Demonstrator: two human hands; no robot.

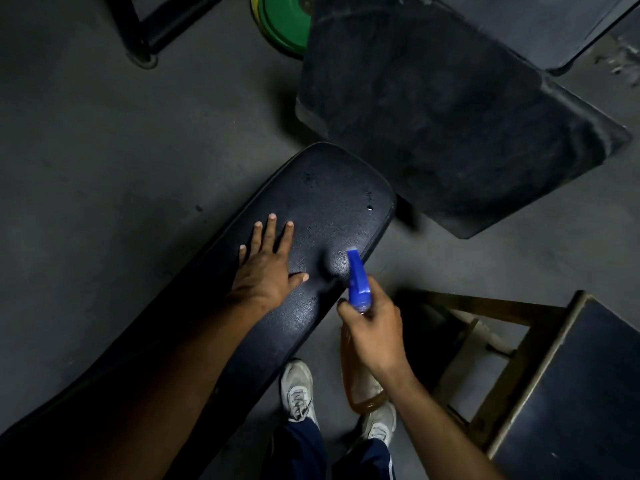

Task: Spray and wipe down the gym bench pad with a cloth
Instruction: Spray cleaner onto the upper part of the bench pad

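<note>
Left hand flat, fingers spread, pressing bench pad mid-frame — right hand clamped round spray bottle, blue nozzle over pad's edge

The left hand lies flat, palm down, fingers straight and spread, thumb stretched out toward the right hand. Its forearm runs back long and nearly straight toward the body. The right hand sits just beside it and a little nearer the body, fingers curled round the neck of a spray bottle, whose blue head points forward past the left thumb. The right wrist bends slightly, forearm angling back to the right.
</note>
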